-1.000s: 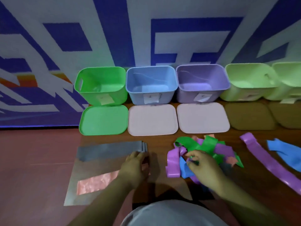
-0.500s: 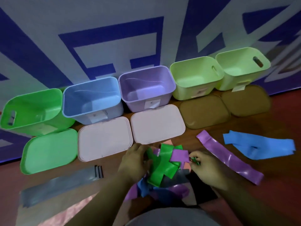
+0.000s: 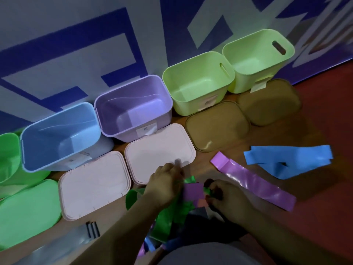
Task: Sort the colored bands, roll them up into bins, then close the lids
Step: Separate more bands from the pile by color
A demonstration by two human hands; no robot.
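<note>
Two hands, left hand [image 3: 164, 186] and right hand [image 3: 227, 196], apparently pinch bands [image 3: 193, 192] in the tangled pile [image 3: 166, 217].

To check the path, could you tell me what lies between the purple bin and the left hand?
In the head view, a pale pink lid lies flat between the purple bin and the left hand.

I take this for a staged activity room: a wall [image 3: 57, 25] covered in huge blue-and-white shapes, plastic bins [image 3: 133, 96] lined against it, lids [image 3: 160, 148] before it on red-brown floor [image 3: 340, 121].
</note>
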